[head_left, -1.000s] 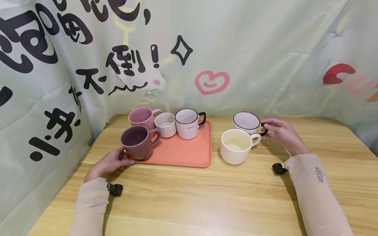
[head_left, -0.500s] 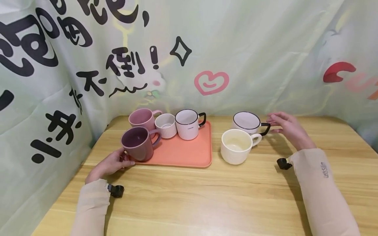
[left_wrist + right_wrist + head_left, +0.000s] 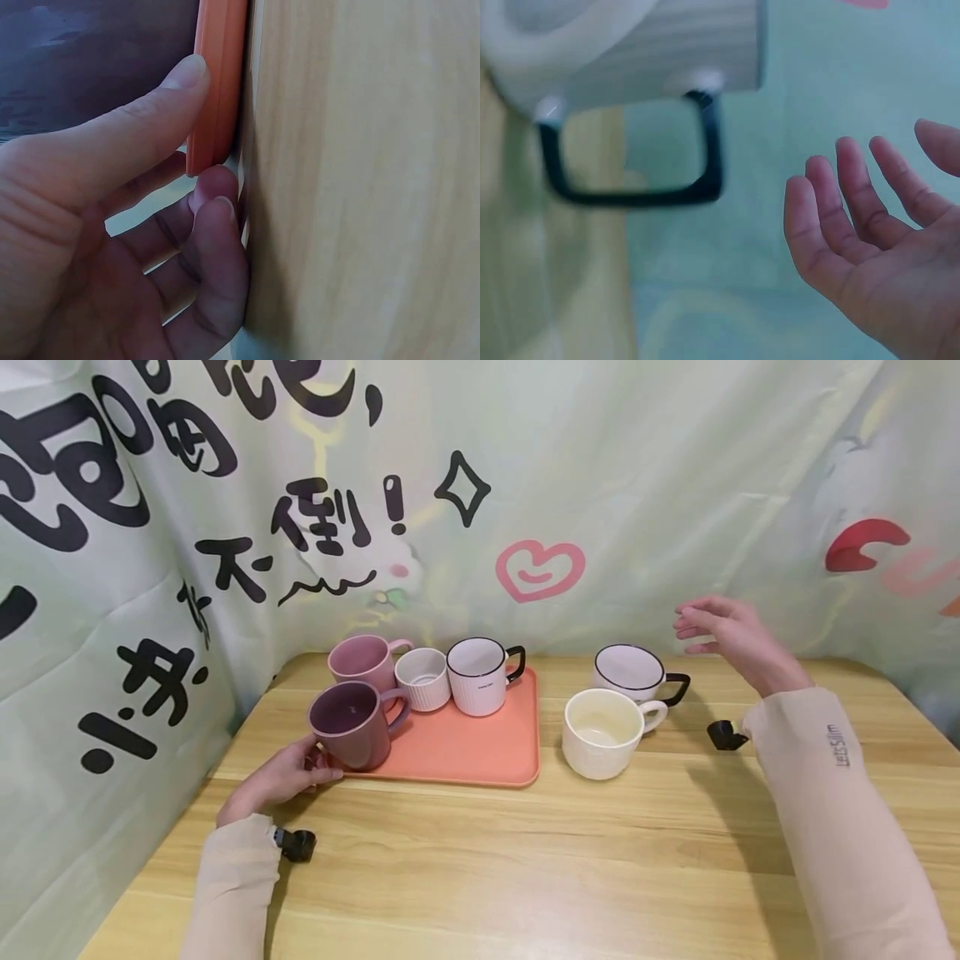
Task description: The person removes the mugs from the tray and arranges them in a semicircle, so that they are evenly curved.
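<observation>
My left hand (image 3: 281, 777) pinches the near left corner of the orange tray (image 3: 465, 752). In the left wrist view its thumb (image 3: 184, 79) presses the tray's rim (image 3: 217, 90), and curled fingers sit below the corner. A dark purple mug (image 3: 348, 727) stands on the tray right beside that hand. My right hand (image 3: 731, 635) is raised with loosely bent fingers, holding nothing. Below and left of it stands a white mug (image 3: 626, 672) with a black rim and black handle (image 3: 712, 150). A cream mug (image 3: 600, 735) stands in front, partly hiding that white mug.
Also on the tray are a pink mug (image 3: 363, 660), a small ribbed white cup (image 3: 422, 681) and another black-rimmed white mug (image 3: 480, 681). The wooden table (image 3: 510, 860) meets a printed curtain (image 3: 637, 510) at the back and left.
My right hand has let go of the white mug's black handle and risen up and to the right, away from it. The left hand stays at the tray corner.
</observation>
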{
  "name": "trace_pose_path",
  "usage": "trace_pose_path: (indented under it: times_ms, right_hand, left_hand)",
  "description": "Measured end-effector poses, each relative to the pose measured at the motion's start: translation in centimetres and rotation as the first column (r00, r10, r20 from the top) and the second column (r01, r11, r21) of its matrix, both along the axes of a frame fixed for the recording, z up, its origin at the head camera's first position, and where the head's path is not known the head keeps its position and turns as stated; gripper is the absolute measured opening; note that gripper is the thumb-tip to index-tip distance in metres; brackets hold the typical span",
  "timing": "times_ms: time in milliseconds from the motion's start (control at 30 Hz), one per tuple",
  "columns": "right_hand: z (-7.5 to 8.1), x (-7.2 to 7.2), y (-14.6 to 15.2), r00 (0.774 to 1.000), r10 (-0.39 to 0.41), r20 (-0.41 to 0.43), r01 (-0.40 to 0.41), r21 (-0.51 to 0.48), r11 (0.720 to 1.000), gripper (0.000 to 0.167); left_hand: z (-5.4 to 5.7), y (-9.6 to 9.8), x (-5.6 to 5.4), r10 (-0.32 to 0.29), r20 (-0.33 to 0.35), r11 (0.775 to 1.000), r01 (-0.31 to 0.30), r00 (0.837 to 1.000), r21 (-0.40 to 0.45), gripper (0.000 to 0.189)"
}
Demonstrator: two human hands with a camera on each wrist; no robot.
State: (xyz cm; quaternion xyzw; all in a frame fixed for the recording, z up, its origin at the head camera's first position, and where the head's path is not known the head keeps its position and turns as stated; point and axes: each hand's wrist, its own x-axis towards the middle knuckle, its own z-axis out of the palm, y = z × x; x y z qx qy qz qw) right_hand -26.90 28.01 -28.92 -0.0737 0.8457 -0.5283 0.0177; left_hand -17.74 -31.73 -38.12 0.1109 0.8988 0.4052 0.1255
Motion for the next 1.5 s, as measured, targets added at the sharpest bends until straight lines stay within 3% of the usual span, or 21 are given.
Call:
trace_pose_path:
  times_ms: [400, 667, 1267, 1500]
  right_hand:
    - [3.3, -1.0, -4.5, 0.998, 0.056, 0.017, -0.055, -0.050, 0.997, 0.047]
    - [4.3, -1.0, -8.4, 0.993, 0.118, 0.026, -0.112, -0.166, 0.980, 0.038]
    - [3.7, -1.0, -16.7, 0.972, 0.216, 0.097, -0.168, -0.363, 0.917, 0.026]
    - [3.4, -0.7, -18.9, 0.963, 0.250, 0.099, -0.192, -0.398, 0.897, 0.024]
  left_hand:
    - [-0.1, 0.1, -0.3, 0.006, -0.001, 1.000, -0.006, 1.000, 0.008, 0.050]
    - [0.0, 0.1, -0.3, 0.010, 0.005, 1.000, -0.010, 1.000, 0.016, 0.050]
    - [-0.2, -0.2, 0.1, 0.009, 0.015, 1.000, -0.010, 1.000, 0.013, 0.050]
    - [-0.2, 0.0, -0.2, -0.015, -0.008, 1.000, 0.015, 1.000, 0.011, 0.046]
